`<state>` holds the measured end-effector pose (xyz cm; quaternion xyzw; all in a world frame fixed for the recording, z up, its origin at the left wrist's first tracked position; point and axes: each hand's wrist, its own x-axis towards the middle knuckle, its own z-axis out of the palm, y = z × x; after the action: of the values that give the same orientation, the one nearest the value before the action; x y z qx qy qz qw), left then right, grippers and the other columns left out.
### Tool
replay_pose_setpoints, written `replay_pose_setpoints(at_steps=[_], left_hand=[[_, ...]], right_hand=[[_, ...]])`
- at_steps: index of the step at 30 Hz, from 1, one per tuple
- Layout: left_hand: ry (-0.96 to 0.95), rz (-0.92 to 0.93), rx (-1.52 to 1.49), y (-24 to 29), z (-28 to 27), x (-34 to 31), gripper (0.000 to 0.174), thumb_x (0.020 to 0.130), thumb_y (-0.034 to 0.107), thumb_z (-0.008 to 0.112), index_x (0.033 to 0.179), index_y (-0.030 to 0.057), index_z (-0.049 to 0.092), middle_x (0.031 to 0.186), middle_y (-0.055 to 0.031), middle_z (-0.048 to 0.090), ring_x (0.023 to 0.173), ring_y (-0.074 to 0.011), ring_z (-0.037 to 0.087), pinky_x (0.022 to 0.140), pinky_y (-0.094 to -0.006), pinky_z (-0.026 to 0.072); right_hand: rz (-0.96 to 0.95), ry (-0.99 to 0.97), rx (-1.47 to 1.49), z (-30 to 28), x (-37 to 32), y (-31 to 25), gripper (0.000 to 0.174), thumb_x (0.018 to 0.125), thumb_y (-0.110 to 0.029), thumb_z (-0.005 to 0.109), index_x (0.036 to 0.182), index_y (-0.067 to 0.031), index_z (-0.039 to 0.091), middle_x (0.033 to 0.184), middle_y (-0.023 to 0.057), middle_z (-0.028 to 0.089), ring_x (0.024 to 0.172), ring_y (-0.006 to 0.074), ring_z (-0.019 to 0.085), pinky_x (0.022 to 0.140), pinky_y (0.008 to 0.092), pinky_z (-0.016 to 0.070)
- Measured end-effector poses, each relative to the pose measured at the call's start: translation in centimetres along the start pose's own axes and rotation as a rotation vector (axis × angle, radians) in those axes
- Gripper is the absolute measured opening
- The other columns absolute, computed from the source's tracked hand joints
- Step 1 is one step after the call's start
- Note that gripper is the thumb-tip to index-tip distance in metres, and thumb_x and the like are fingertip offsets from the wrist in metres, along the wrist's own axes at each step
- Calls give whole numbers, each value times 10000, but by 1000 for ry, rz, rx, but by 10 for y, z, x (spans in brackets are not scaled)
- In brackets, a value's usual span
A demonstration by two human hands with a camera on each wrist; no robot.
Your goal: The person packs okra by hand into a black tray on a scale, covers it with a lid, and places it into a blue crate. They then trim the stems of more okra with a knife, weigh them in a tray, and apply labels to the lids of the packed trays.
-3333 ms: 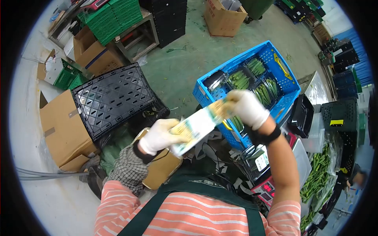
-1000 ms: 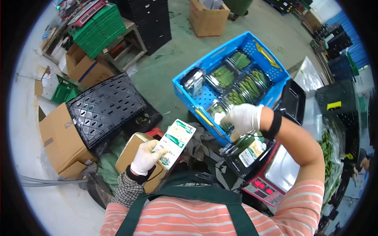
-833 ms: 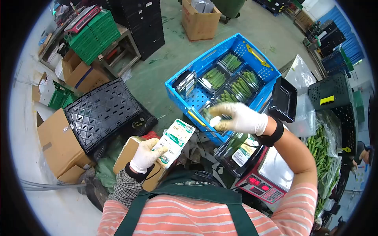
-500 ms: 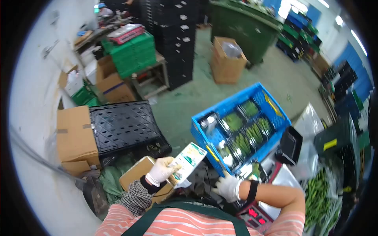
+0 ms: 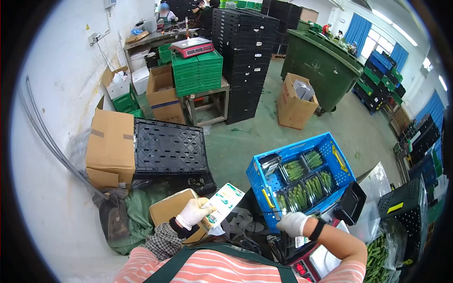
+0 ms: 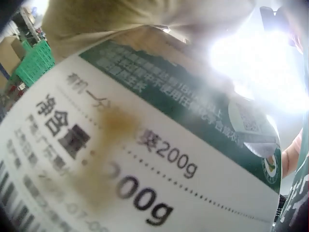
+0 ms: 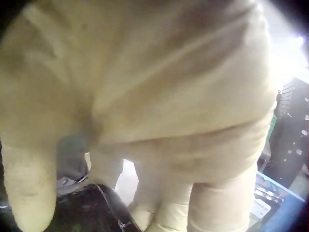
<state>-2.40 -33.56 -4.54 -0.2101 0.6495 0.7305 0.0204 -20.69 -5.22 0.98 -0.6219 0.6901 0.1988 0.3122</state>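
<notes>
My gloved left hand (image 5: 192, 213) pinches a sheet of printed labels (image 5: 226, 200) between thumb and fingers. In the left wrist view the labels (image 6: 159, 145) fill most of the picture, white with a green band and "200g" in print. My gloved right hand (image 5: 291, 223) is low over a black plastic tray pack (image 5: 282, 249) on the red scale (image 5: 325, 259). Up close, the right hand's fingers (image 7: 219, 205) point down, long and spread, with the thumb apart and the black tray (image 7: 91, 210) showing between. The hand hides much of the pack.
A blue crate (image 5: 260, 189) with several packs of green okra stands just ahead. A black empty tray (image 5: 353, 203) leans by its right side, near loose okra (image 5: 375, 257) in plastic. Left are a black crate (image 5: 170, 146), cardboard box (image 5: 109, 141) and brown carton (image 5: 172, 205).
Both hands were at the labels at first; the right hand has left them and come down to the tray pack. The left hand keeps the labels. The head view has tilted up.
</notes>
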Motion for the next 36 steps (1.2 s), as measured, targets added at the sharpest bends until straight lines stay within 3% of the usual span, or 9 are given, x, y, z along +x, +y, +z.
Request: replay_pose_setpoints(at_steps=[8, 10, 12, 14, 17, 24, 27, 28, 36], left_hand=[[-24, 88, 62, -1, 15, 16, 180, 813, 134, 614, 887, -29, 636, 790, -47, 641, 708, -94, 583, 655, -245, 465], [48, 174, 120, 21, 22, 12, 167, 816, 116, 611, 901, -27, 596, 801, -63, 638, 714, -107, 592, 673, -256, 478], [14, 125, -55, 13, 20, 22, 180, 836, 133, 603, 877, -43, 602, 786, -81, 646, 673, -102, 612, 608, -236, 494], [-5, 102, -111, 19, 22, 23, 176, 831, 125, 606, 875, -46, 607, 786, -69, 642, 673, -101, 602, 612, -234, 482], [61, 182, 158, 3, 14, 31, 173, 822, 117, 614, 876, -48, 615, 797, -59, 640, 687, -93, 587, 621, -232, 465], [148, 28, 58, -6, 25, 23, 165, 832, 112, 610, 905, -35, 630, 802, -57, 647, 692, -87, 588, 620, -247, 476], [215, -26, 183, -12, 27, 18, 175, 823, 133, 630, 907, -21, 634, 778, -59, 654, 672, -93, 596, 613, -251, 482], [206, -82, 100, -14, 28, 17, 195, 816, 148, 642, 912, -21, 633, 776, -59, 654, 667, -96, 597, 608, -254, 480], [188, -178, 154, -19, 44, 17, 212, 827, 160, 628, 928, -27, 620, 821, -54, 649, 714, -96, 594, 640, -237, 476]], right_hand=[[73, 452, 631, -28, -86, 43, 247, 606, -116, 726, 780, -27, 575, 767, 139, 564, 733, 303, 559, 676, 349, 458], [119, 701, 698, -27, -105, 53, 218, 633, -58, 718, 749, -25, 536, 739, 92, 556, 695, 231, 559, 660, 314, 457], [189, 872, 1179, -19, -114, 68, 241, 656, -3, 700, 759, -39, 485, 740, 33, 539, 714, 144, 538, 654, 272, 446], [204, 1027, 1336, -20, -117, 86, 293, 653, 14, 698, 793, -49, 449, 754, -6, 507, 723, 98, 493, 642, 243, 422], [299, 1167, 960, -10, -98, 131, 310, 630, 6, 701, 796, -37, 442, 740, 12, 470, 697, 119, 447, 631, 270, 398], [378, 1146, 637, 40, -9, 205, 286, 552, -20, 709, 718, -31, 477, 720, 128, 492, 666, 286, 494, 619, 341, 427], [334, 1048, 731, 64, 38, 228, 274, 548, -6, 693, 705, -42, 471, 715, 135, 493, 693, 291, 494, 638, 358, 429], [331, 1067, 687, 74, 53, 235, 259, 571, -17, 701, 703, -50, 480, 682, 90, 460, 630, 217, 470, 596, 308, 426], [446, 853, 764, 121, 171, 264, 232, 628, -45, 667, 808, -40, 521, 767, 134, 574, 745, 277, 560, 712, 319, 447]])
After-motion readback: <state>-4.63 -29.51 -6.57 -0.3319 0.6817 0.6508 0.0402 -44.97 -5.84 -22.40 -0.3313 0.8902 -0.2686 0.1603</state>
